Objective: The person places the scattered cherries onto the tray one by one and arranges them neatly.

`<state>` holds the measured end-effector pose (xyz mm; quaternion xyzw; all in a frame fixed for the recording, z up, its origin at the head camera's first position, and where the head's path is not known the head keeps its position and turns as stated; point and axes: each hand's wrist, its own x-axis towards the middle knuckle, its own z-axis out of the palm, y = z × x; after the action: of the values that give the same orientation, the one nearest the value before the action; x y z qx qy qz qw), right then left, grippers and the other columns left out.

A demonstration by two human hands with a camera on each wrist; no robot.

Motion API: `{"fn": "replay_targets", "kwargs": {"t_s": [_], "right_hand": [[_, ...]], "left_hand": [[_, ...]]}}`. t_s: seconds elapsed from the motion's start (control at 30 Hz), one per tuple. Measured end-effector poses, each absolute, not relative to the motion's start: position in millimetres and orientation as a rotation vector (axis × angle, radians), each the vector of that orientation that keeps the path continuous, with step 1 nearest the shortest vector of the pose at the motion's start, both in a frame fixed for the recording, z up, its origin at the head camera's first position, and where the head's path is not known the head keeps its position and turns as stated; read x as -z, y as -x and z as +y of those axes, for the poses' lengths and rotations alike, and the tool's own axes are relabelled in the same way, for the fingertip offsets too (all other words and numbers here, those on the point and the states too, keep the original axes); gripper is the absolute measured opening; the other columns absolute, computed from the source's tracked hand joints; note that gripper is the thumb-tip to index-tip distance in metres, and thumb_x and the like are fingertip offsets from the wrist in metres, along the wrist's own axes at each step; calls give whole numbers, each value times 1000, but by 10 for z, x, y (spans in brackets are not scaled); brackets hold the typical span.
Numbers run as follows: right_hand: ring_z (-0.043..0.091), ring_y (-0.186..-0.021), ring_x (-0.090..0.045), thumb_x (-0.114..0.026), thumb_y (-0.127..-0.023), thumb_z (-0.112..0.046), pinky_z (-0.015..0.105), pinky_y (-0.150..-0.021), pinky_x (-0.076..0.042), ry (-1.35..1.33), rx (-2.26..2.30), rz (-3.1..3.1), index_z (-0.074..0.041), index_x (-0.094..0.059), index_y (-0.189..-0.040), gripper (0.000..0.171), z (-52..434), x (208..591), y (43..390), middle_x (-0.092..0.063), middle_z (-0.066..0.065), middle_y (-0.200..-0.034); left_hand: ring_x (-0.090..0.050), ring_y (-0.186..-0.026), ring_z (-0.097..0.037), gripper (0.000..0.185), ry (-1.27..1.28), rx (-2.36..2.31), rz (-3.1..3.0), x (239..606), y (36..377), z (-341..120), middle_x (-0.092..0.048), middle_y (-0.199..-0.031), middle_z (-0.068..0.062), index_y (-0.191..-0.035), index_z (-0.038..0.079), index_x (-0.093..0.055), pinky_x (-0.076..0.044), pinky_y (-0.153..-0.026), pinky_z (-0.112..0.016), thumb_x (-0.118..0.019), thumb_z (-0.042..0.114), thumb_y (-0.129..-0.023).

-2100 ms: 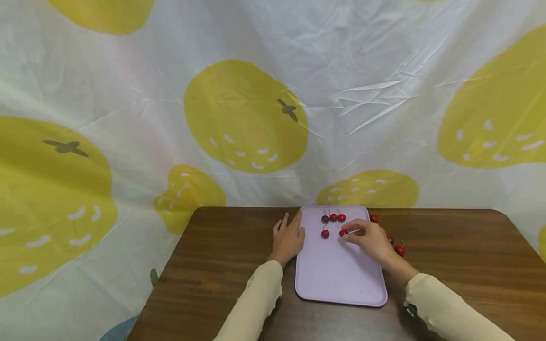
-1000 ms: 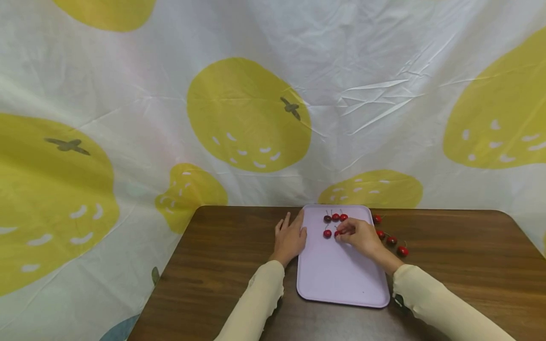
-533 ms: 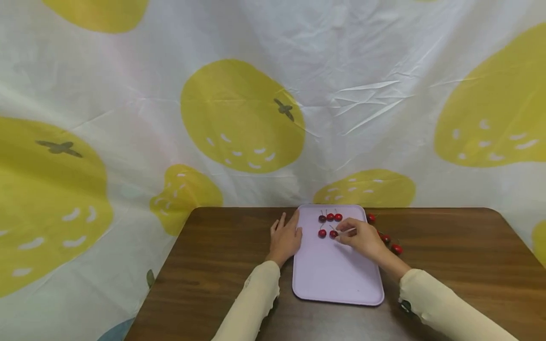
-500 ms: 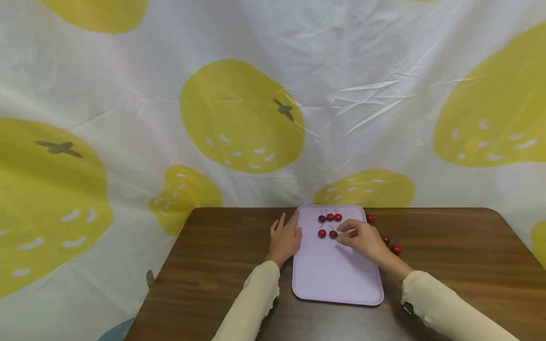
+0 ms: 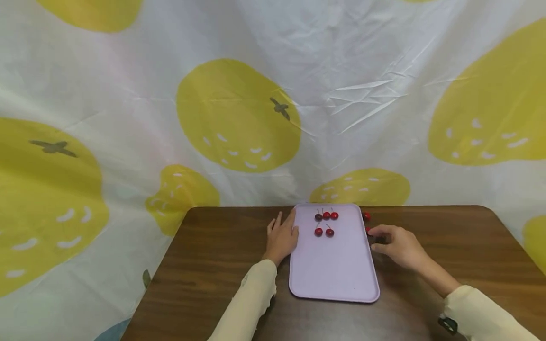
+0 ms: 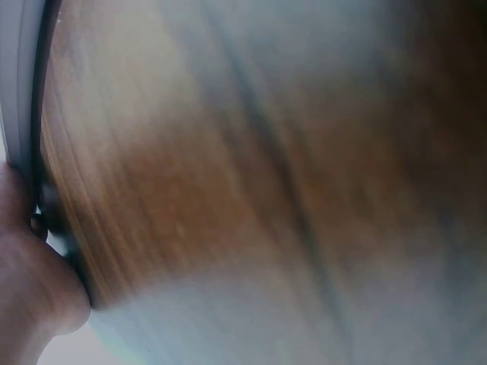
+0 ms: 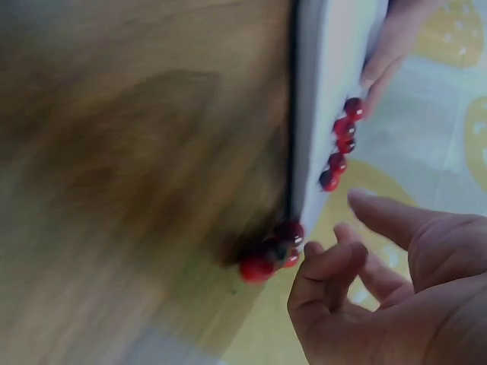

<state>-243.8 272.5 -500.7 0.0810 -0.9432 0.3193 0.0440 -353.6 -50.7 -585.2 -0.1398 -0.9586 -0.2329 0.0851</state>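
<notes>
My left hand (image 5: 281,239) rests at the left edge of the lilac tray (image 5: 332,279), fingers extended. On the tray, three cherries (image 5: 326,216) with stems form a row near the far end, with two more cherries (image 5: 330,232) in a row below. My right hand (image 5: 398,245) is just past the tray's right edge, thumb and forefinger apart with nothing between them. Loose cherries (image 7: 257,269) lie beside the tray near its fingertips in the right wrist view; in the head view the hand hides some of them.
The brown wooden table (image 5: 222,265) extends on both sides of the tray. Behind its far edge hangs a white curtain (image 5: 341,142) printed with yellow fruit.
My right hand has let go of a cherry, leaving it second in the lower row, and has moved right off the tray to the loose cherries. The left hand keeps its place.
</notes>
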Motion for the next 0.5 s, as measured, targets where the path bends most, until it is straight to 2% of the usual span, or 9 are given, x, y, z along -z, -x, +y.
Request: {"fn": "replay_targets", "kwargs": {"t_s": [0.13,0.33,0.5], "right_hand": [[35,-98,-75,-84,-86,-12,41,-76,-53,-200,-936,-2826,-9,-77,-116,31,2844,5113,2408,-79,15,-112],[43,-111,-73,-84,-88,-13,45,-80,-52,-98,-931,-2737,-12,-78,-116,28,2995,5265,2343,-80,13,-113],[37,-99,-70,-84,-89,-20,37,-74,-46,-25,-971,-2772,-7,-75,-121,35,3110,5335,2307,-79,17,-113]], "left_hand": [[-30,-162,-34,59,415,688,-2871,5848,3534,-537,-49,-165,3,-167,19,-34,-22,-130,-57,-44,30,-110],[-26,-165,-30,59,405,670,-2921,5878,3557,-549,-43,-168,7,-169,25,-28,-19,-132,-54,-40,33,-112],[-25,-165,-29,60,404,678,-2924,5876,3572,-536,-43,-168,8,-169,26,-28,-18,-132,-53,-41,34,-112]]}}
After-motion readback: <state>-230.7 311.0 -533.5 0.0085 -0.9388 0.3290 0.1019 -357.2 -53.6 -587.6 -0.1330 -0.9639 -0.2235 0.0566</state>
